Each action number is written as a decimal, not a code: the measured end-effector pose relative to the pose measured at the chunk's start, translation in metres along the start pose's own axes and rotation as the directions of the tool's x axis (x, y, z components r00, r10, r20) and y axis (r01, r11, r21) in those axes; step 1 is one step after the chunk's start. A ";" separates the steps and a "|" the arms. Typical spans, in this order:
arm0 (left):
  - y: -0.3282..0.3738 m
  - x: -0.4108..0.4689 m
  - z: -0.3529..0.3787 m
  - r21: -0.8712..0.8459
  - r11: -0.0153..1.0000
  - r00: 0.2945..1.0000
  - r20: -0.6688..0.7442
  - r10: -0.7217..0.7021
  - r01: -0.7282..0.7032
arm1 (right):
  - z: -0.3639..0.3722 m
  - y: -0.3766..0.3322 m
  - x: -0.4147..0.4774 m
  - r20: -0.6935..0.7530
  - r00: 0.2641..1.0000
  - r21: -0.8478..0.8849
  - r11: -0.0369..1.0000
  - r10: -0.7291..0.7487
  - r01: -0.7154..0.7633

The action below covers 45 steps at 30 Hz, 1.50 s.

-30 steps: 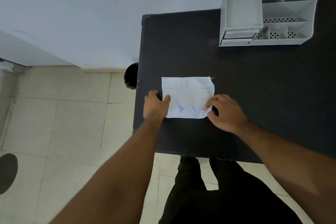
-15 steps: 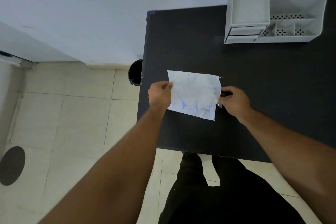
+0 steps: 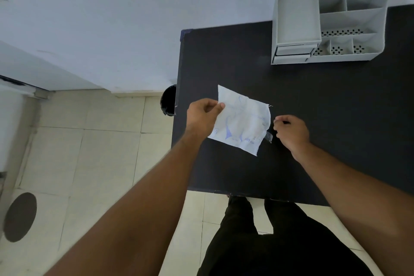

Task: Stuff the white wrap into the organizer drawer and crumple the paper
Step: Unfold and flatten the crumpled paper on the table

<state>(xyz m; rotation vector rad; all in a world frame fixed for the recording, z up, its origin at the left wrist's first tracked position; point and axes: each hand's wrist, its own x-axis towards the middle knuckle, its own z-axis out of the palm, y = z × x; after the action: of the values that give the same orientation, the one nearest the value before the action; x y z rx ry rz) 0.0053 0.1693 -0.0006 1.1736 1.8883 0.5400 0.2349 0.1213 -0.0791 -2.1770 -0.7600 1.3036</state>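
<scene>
A white sheet printed with blue marks (image 3: 243,122) hangs tilted just above the black table (image 3: 336,119). My left hand (image 3: 202,116) pinches its left edge. A small clear scrap (image 3: 268,136) sticks out at the sheet's lower right edge. My right hand (image 3: 291,130) hovers just right of the sheet, apart from it, fingers curled shut with nothing visible in them. The grey desk organizer (image 3: 295,13) stands at the table's far right, its small drawer (image 3: 293,50) at the lower left front.
The table's left edge runs close to my left hand, with tiled floor beyond. A black round bin (image 3: 169,99) sits on the floor beside the table. A white wall lies behind. My legs in black trousers (image 3: 268,242) stand at the near edge.
The sheet came up off the table and tilted, held by my left hand. My right hand let go of its right edge and drew slightly away.
</scene>
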 end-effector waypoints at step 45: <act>-0.039 0.004 -0.041 0.166 0.983 0.961 -0.273 -0.035 0.083 | 0.022 -0.021 -0.014 0.046 0.992 -0.259 0.958 -0.119 0.126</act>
<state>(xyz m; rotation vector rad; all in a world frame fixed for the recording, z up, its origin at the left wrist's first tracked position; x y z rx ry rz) -0.0498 0.1569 -0.0069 1.1992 2.2349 0.5293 0.2050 0.1299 -0.0664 -2.2728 -1.1161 1.2335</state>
